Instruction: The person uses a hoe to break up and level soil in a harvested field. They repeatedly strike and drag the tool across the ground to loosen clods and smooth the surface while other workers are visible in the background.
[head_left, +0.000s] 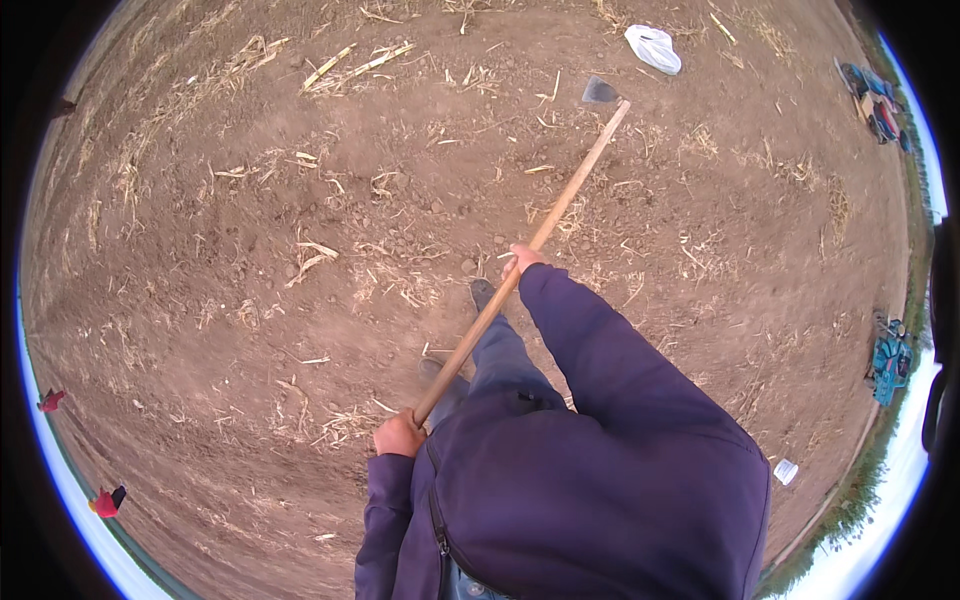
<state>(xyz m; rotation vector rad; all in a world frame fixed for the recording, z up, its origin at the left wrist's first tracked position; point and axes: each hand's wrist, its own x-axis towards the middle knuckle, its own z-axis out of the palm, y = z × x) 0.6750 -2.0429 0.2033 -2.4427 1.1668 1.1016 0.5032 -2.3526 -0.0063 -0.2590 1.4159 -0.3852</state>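
A hoe with a long wooden handle (566, 196) slants across the view before me. Its metal blade (599, 90) is at the upper right, over or on the brown soil; whether it touches the soil I cannot tell. My left hand (400, 433) is closed around the handle's near end, by my jacket's open front. Farther up, about the middle of the handle, my right hand (525, 259) grips it, with the arm stretched forward. Part of that hand is hidden by the handle. My shoes show below the handle, one ahead of the other.
Dry stalks (360, 67) and straw litter the bare field. A white plastic bag (654, 49) lies beyond the blade. At the right edge stand vehicles (891, 361) and a white bucket-like container (785, 472). Far left are people in red (107, 502).
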